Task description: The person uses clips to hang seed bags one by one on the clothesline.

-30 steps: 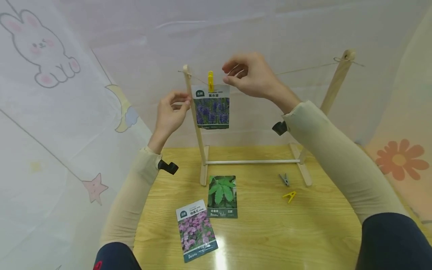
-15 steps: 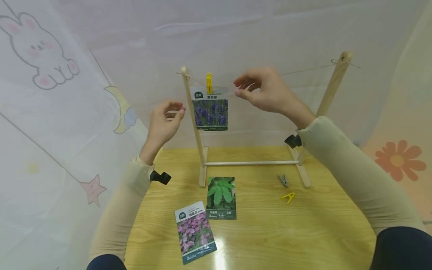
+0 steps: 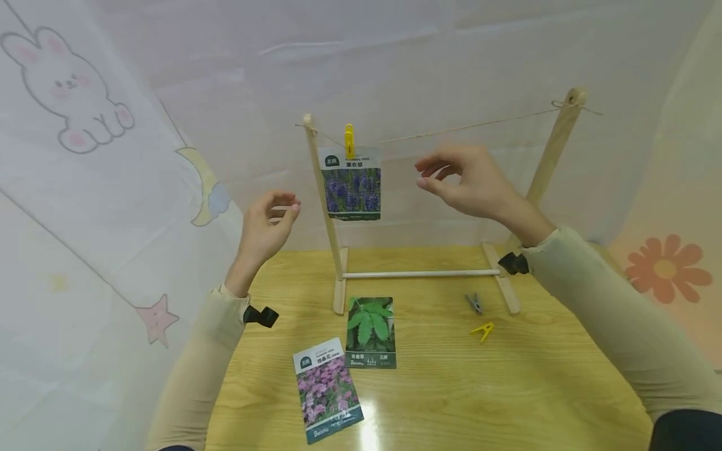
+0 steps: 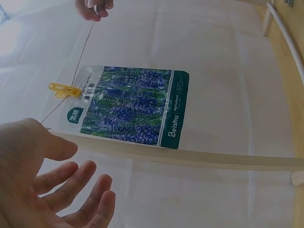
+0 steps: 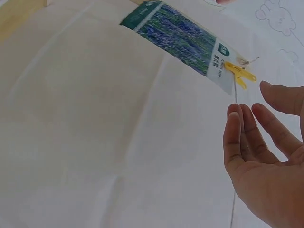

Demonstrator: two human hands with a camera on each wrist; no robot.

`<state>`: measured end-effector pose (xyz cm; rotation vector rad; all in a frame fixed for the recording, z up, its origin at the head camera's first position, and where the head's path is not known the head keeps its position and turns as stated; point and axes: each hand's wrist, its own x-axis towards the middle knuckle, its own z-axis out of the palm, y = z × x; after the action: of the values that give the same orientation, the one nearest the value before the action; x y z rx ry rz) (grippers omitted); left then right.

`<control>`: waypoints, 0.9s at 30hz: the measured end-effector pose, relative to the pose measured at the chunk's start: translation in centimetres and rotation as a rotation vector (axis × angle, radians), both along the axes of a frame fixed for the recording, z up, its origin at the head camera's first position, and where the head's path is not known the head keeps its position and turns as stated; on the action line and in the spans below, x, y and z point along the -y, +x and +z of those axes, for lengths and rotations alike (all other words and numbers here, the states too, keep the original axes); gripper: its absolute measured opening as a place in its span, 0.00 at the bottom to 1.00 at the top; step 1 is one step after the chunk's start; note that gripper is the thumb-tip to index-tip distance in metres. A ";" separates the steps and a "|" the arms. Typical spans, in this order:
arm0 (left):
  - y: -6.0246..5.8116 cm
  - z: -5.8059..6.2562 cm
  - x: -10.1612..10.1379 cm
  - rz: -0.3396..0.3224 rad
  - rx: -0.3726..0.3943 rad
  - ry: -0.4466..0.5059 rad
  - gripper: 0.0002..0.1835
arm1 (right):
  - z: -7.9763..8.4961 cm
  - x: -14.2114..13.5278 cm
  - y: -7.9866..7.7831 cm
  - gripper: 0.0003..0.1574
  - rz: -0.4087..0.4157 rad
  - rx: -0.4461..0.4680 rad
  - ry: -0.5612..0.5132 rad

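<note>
A seed packet with purple flowers [image 3: 352, 188] hangs from a thin string [image 3: 451, 129] by a yellow clothespin [image 3: 350, 141] near the left post. My left hand [image 3: 267, 227] is held in the air left of that post, fingers loosely bent and nothing in them. To the right of the packet and below the string, my right hand [image 3: 470, 181] hovers, thumb and fingers apart and holding nothing. Both wrist views show the packet apart from the hands. Lying on the table are a green-leaf seed packet [image 3: 370, 332] and a pink-flower seed packet [image 3: 328, 389], their edges meeting.
The string runs between two wooden posts [image 3: 555, 147] joined low down by a white rod [image 3: 420, 274]. A grey clothespin [image 3: 474, 303] and another yellow clothespin [image 3: 483, 331] lie on the wooden table [image 3: 451, 388] at right. Printed cloth [image 3: 186, 81] surrounds the table.
Both hands have drawn away from the hanging packet and sunk lower, the left hand to the left, the right hand to the right. The packet stays clipped on the string.
</note>
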<state>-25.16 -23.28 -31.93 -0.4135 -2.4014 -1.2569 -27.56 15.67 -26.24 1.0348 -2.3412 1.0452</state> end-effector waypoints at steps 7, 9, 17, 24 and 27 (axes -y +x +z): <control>0.8 -1.7 0.6 -0.002 0.041 -0.003 0.18 | -2.9 -1.1 0.3 0.14 -0.008 -0.009 -0.010; 0.9 -2.1 0.6 -0.011 0.058 -0.003 0.18 | -3.6 -1.5 0.5 0.14 -0.014 0.004 -0.024; 1.7 -3.4 0.6 -0.017 0.098 0.004 0.17 | -6.2 -2.6 1.4 0.14 -0.014 -0.018 -0.028; 2.1 -4.5 0.5 -0.022 0.126 0.022 0.17 | -8.1 -3.0 2.0 0.12 -0.035 -0.004 -0.032; 2.3 -4.9 0.7 -0.018 0.136 0.023 0.16 | -8.9 -3.2 2.2 0.12 -0.054 0.026 -0.031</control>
<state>-22.90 -23.99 -36.85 -0.3538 -2.4975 -1.3593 -25.33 18.85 -35.16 0.9472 -2.3524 1.0773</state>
